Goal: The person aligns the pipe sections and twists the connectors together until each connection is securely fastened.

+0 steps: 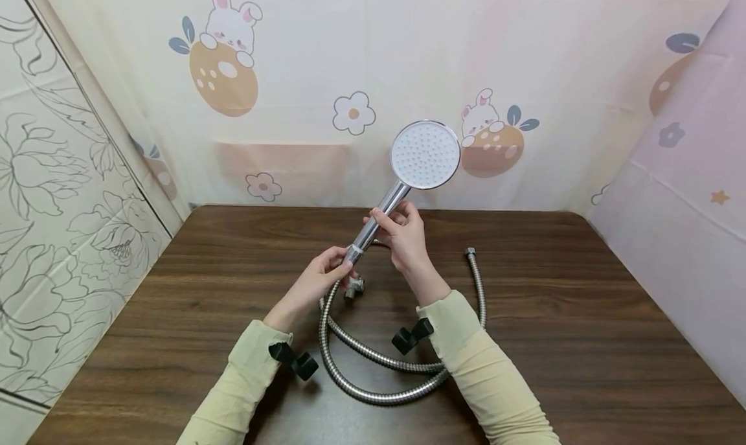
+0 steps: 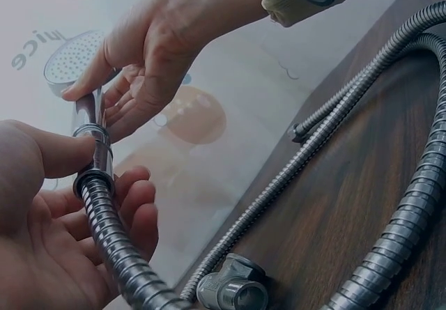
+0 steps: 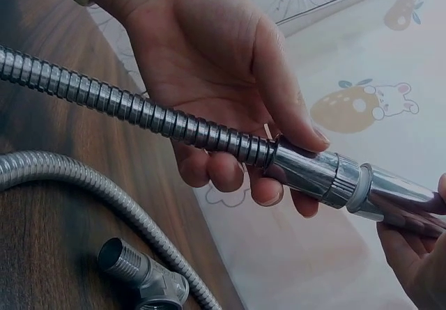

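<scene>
A chrome shower head (image 1: 425,155) with a round white face is held up, tilted, above the table. My right hand (image 1: 408,243) grips its handle, thumb across the front. Lower down, my left hand (image 1: 315,280) pinches the hose's chrome end nut (image 3: 306,171) between thumb and fingers. That nut meets the base of the handle, and a pale ring (image 3: 359,189) shows at the joint. From the nut a ribbed metal hose (image 1: 381,398) hangs down and loops over the table.
Beneath the left hand, a metal T-shaped fitting (image 3: 143,275) with a threaded end lies on the brown wooden table (image 1: 583,315). The hose's free end (image 1: 470,252) lies to the right of the right hand. Printed curtains (image 1: 291,108) hang behind and beside the table.
</scene>
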